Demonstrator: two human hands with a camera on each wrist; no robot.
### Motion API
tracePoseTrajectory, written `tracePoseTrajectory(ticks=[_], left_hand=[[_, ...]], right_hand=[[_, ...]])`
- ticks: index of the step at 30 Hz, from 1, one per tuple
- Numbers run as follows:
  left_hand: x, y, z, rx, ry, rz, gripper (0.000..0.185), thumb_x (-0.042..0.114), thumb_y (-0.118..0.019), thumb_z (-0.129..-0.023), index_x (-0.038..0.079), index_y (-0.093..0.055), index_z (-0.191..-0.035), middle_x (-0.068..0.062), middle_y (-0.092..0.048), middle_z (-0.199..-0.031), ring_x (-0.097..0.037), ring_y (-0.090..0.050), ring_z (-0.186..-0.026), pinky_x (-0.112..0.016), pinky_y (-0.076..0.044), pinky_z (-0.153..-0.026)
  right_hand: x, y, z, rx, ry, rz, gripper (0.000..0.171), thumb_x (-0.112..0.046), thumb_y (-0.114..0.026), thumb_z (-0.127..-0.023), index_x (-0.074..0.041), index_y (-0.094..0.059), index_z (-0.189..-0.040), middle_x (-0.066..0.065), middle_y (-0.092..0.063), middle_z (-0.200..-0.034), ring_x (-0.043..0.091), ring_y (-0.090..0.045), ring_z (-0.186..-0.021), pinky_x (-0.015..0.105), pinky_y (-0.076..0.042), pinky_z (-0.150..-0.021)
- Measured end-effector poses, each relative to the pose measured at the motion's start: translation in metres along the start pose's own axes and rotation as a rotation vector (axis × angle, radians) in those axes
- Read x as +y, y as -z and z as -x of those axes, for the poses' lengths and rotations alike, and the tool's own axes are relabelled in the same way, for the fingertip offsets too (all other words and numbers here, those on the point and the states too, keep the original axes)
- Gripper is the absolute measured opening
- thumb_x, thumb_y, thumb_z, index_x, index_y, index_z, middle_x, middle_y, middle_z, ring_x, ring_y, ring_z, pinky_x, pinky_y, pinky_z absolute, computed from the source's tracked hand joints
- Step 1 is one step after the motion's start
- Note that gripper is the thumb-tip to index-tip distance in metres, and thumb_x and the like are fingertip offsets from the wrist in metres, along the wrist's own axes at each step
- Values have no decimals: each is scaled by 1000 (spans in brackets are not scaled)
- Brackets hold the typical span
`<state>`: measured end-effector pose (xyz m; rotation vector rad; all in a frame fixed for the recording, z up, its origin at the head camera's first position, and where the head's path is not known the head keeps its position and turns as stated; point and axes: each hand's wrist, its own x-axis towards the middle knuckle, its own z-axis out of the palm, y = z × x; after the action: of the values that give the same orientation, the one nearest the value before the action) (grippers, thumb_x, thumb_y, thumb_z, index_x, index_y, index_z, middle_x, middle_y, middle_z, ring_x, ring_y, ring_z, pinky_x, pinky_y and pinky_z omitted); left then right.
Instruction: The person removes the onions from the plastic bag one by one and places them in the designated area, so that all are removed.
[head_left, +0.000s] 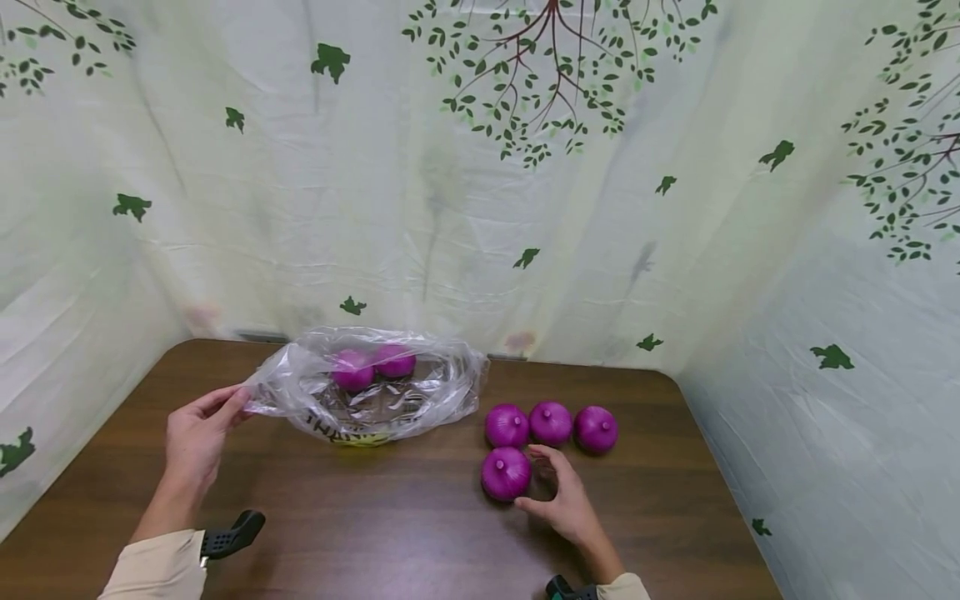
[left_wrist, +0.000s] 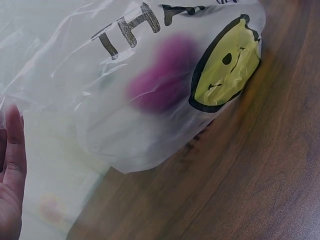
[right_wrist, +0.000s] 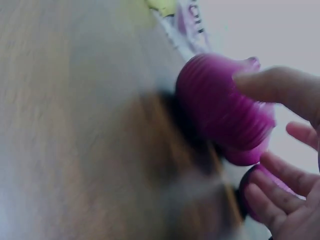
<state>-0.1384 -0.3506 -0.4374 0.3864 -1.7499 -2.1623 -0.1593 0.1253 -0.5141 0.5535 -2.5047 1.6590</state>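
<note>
At the left, my left hand (head_left: 197, 437) pinches the edge of a clear plastic bag (head_left: 450, 396) between thumb and fingers. The bag lies on its side, its mouth spread, with two purple onions (head_left: 352, 372) inside. Printed letters and a yellow face (left_wrist: 220, 75) show on it in the left wrist view. My right hand (head_left: 567, 506) curves around the right side of the nearest loose purple onion (head_left: 506, 474), thumb and fingers spread. In the right wrist view the thumb overlaps this ridged onion (right_wrist: 215, 100); the other fingers stand apart from it.
Three more purple onions (head_left: 551, 424) sit in a row behind the nearest one, right of the bag. All rest on a brown wooden table (head_left: 375, 525). A pale curtain (head_left: 420, 208) with leaf prints hangs behind the table and at both sides.
</note>
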Motion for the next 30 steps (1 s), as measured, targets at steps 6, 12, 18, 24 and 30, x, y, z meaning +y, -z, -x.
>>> tracePoseTrajectory(ticks=[6,12,18,24,30], left_hand=[[2,-1,0,-5,-8,17,7,19,-71,-86,16,-76,-91,8,-69,-83,-4,-66,-72,-12,-53,-69],[6,-2,1,0,-13,38,7,18,-72,-86,16,-77,-90,8,-69,-83,-5,-66,-72,-13,-53,-69],[9,-2,3,2,-30,49,7,17,-72,-86,15,-77,-90,7,-69,-83,-5,-67,-72,-14,-54,-69],[11,1,4,16,-32,40,6,17,-72,-86,16,-76,-90,8,-69,-82,-5,-67,-71,-13,-53,-68],[13,2,5,15,-31,57,7,17,-72,-86,15,-76,-91,7,-69,-83,-5,-67,-73,-14,-54,-69]], right_hand=[[-8,4,-10,101,1,74,56,-6,-85,-70,-5,-59,-120,14,-62,-118,35,-56,-109,48,-46,-94],[-50,2,-27,78,37,35,45,5,-80,-73,5,-60,-113,18,-62,-114,41,-55,-108,51,-45,-95],[-63,-11,-49,14,23,-1,44,0,-79,-76,3,-59,-115,19,-59,-117,43,-55,-106,58,-46,-91],[-51,-25,-72,-38,68,16,42,-10,-79,-78,-6,-60,-115,16,-59,-114,40,-56,-104,57,-48,-88],[-58,-35,-91,-72,116,55,43,-10,-78,-80,-1,-59,-117,18,-59,-116,36,-56,-107,51,-46,-92]])
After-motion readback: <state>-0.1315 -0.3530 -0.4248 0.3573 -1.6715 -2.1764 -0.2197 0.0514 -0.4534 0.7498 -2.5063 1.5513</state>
